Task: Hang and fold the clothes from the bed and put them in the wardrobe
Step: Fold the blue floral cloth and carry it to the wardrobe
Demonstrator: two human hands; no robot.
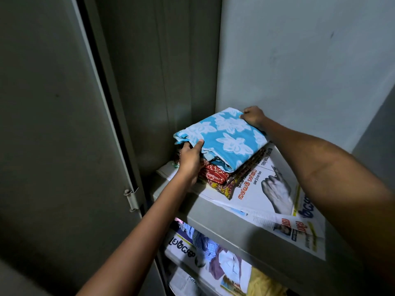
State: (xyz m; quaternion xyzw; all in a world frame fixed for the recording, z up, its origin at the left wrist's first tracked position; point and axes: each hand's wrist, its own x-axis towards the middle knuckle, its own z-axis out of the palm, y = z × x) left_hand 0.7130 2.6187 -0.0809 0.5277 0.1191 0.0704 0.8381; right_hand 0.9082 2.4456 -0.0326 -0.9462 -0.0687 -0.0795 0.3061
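- Folded turquoise cloth with white flowers (224, 137) tops the stack on the newspaper-lined grey metal shelf (241, 233), long axis running eight to two o'clock.
- Left hand (190, 161) grips its eight-o'clock end; right hand (253, 116) pinches its two-o'clock corner.

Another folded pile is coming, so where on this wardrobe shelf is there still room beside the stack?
Free: the newspaper lining the shelf, right of and in front of the stack topped by the blue floral cloth, out to the right wall. Crowded: the back left corner, where the left hand and right hand hold the cloth.
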